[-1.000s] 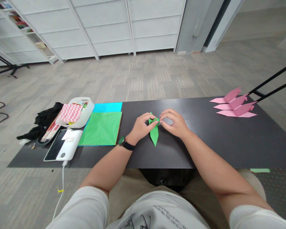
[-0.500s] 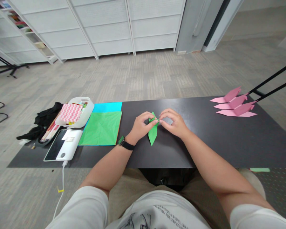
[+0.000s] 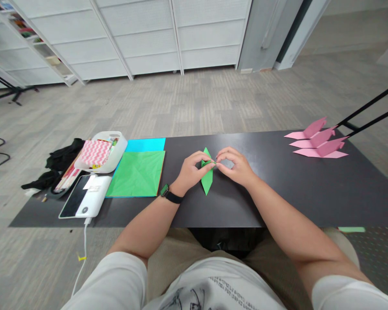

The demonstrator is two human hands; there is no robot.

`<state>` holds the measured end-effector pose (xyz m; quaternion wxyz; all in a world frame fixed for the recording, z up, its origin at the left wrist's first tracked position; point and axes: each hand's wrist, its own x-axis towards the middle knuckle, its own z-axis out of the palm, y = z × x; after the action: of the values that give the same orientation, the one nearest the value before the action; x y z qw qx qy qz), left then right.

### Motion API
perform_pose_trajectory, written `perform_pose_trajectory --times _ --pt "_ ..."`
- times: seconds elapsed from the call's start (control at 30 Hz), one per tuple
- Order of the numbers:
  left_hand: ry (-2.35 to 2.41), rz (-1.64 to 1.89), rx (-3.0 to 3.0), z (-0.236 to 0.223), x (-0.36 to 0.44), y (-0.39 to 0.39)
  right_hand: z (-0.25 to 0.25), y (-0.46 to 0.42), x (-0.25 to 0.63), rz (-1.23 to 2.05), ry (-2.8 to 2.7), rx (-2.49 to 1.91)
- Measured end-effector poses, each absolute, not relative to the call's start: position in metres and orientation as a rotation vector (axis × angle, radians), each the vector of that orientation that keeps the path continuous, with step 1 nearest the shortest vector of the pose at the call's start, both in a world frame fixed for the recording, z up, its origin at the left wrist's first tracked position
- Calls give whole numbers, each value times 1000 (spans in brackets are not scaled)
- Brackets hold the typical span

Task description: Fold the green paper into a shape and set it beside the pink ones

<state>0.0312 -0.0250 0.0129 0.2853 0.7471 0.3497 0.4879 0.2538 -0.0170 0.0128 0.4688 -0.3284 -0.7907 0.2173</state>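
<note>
A narrow folded green paper piece (image 3: 207, 178) stands over the middle of the black table (image 3: 278, 198), pointed at both ends. My left hand (image 3: 191, 171), with a dark watch on its wrist, pinches the piece from the left near its upper part. From the right, my right hand (image 3: 235, 165) pinches the same spot with thumb and forefinger. Both hands are closed on the paper, fingertips almost meeting.
Flat green paper sheets (image 3: 137, 174) lie on a blue sheet (image 3: 145, 145) to the left. Further left sit a white tray (image 3: 119, 156) with patterned paper, a white device (image 3: 86, 196) with a cable, and black cloth (image 3: 60, 161). Three folded pink pieces (image 3: 317, 143) rest far right.
The green piece has swung a little: its lower tip moved left and up, and its top point shows higher between my fingers. Both hands stay in nearly the same place.
</note>
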Motion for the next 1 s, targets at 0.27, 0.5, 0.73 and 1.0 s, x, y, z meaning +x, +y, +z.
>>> perform_pose_trajectory --times 0.27,0.5,0.73,1.0 --pt "952 1301 2006 18 30 -27 12 -17 256 498 -1966 -808" --pt "1020 1305 2004 22 28 -29 0 -11 258 596 -2093 -858" --pt "987 1319 1999 19 29 -27 -2 -8 259 519 -2104 -835" --pt "1004 1319 1994 19 29 -28 -3 -6 260 518 -2150 -830"
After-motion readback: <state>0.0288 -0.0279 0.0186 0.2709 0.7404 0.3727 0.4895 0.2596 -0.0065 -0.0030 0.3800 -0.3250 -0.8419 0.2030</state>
